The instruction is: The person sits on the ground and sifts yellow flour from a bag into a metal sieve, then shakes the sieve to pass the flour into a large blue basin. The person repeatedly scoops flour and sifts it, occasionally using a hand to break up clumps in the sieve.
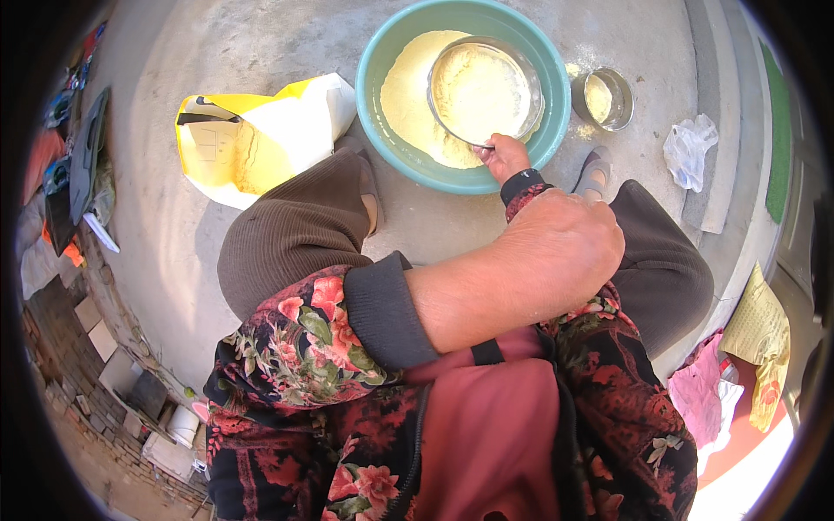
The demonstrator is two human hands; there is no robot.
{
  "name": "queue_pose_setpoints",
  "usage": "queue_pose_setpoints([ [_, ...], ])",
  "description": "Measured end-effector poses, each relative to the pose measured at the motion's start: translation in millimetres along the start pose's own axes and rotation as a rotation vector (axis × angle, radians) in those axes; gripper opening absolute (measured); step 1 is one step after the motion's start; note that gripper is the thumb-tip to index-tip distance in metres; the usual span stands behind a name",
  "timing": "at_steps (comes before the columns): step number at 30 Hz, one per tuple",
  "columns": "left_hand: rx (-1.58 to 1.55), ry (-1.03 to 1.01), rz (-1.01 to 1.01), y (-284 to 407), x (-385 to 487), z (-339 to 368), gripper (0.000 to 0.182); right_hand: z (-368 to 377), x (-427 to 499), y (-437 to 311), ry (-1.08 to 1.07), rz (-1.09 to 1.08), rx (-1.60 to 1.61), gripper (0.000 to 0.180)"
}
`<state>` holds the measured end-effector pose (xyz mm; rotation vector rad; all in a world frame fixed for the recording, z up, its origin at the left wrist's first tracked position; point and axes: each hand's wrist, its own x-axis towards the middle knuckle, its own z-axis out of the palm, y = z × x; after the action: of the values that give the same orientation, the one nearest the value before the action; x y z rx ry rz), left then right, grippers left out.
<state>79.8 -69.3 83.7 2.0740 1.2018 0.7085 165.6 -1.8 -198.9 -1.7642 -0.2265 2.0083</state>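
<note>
A teal plastic basin (372,140) of pale yellow flour (407,88) stands on the ground between the feet. Inside it, a round metal-rimmed sieve (483,91) holds more flour. My right hand (508,156) grips the sieve's near rim. Crossing in front of my body, my bare left forearm reaches over the right one; my left hand (576,228) lies over the right sleeve (529,197) with curled fingers, and whatever its fingertips touch is hidden. Left of the basin is an open yellow-and-white bag (293,127) with flour inside. A small metal container (621,98) with some flour stands right of the basin.
Spilled flour (585,132) lies around the small container. A crumpled clear plastic bag (690,153) is beside a concrete step (717,130) at the right. Cloths (752,319) hang at the lower right. Mixed items (88,156) and bricks (98,410) line the left edge.
</note>
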Motion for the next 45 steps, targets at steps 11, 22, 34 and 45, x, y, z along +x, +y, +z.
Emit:
queue_pose_setpoints([
  [11, 0.030, -0.050, -0.034, -3.5, -2.8, 2.6, 0.010, 14.4, -22.8, 10.8, -0.080, 0.040, -0.324, 0.027],
  [22, 0.018, -0.017, 0.003, -3.4, -0.1, 1.0, 0.009, -3.4, -4.7, 6.3, 0.037, -0.041, -0.133, 0.032],
  [34, 0.025, -0.038, -0.012, -4.7, -2.6, 3.3, 0.008, -8.5, -2.3, 2.7, -0.024, 0.011, -0.230, 0.033],
  [45, 0.031, -0.036, -0.029, -7.1, -4.1, 6.4, 0.009, 6.5, -16.6, 9.3, -0.004, -0.086, -0.315, 0.026],
])
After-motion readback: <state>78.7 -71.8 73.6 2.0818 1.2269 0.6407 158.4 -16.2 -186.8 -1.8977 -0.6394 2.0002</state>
